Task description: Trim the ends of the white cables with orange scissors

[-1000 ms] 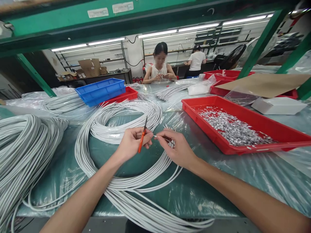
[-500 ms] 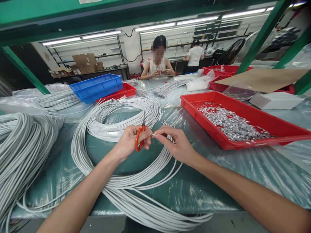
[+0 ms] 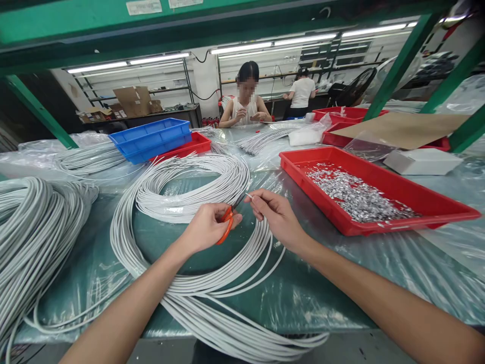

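Left of the coil (image 3: 174, 207), a thick bundle (image 3: 41, 237) lies looped on the bench (image 3: 303, 298), likely to keep its long strands in order. Behind the coil and to its left, a blue bin (image 3: 151, 141) leans on a red bin (image 3: 195, 144), seemingly stacked to spare room. A wider loop (image 3: 223, 278) rounds the coil's left side and sweeps in front of it.

Just in front of the coil, your left hand (image 3: 212, 222) has its fingers curled closed around the orange-handled scissors (image 3: 228, 222), an angle that appears to aim the blades at the cable (image 3: 249, 195); whether they are parted or touching it, one cannot tell. Well behind the coil, a person (image 3: 246, 108) sits with both hands raised.

At the coil's front right edge, your right hand (image 3: 276, 217) pinches the cable between thumb and forefinger, leaving only a short white tip out, probably to steady it; its remaining length is hard to trace.

Right of the coil, a tray (image 3: 397, 184) holds loose metal bits (image 3: 364, 197), its raised walls presumably stopping them from scattering. A white box (image 3: 420, 162) sits just behind the tray.
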`<control>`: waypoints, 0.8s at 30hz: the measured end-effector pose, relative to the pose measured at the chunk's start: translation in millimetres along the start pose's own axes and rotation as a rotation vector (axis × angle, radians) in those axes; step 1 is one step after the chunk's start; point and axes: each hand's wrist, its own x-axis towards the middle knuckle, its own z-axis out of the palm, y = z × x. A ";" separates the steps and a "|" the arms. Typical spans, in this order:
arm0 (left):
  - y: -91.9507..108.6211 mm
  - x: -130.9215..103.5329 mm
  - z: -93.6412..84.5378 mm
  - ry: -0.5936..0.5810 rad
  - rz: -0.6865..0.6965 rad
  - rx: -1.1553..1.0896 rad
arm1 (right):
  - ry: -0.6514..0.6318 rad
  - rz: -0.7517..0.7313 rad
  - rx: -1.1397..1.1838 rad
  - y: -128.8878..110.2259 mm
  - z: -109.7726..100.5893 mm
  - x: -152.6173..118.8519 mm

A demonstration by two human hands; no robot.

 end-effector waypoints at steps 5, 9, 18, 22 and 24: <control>0.4 -1.2 -1.5 -0.018 0.011 0.034 | -0.032 -0.024 -0.063 2.2 0.0 -1.1; -0.7 -1.2 -1.1 -0.030 0.009 0.059 | -0.037 -0.070 -0.111 3.6 -0.2 -1.3; -0.8 -3.8 -0.7 -0.037 0.004 0.078 | -0.043 -0.116 -0.252 -2.4 0.0 -3.7; -2.9 -3.1 -1.6 -0.036 0.002 0.093 | -0.085 -0.083 -0.232 -5.2 -4.6 0.0; -4.0 -2.4 -2.0 -0.046 -0.010 0.087 | -0.134 -0.033 -0.182 -7.0 -8.2 3.6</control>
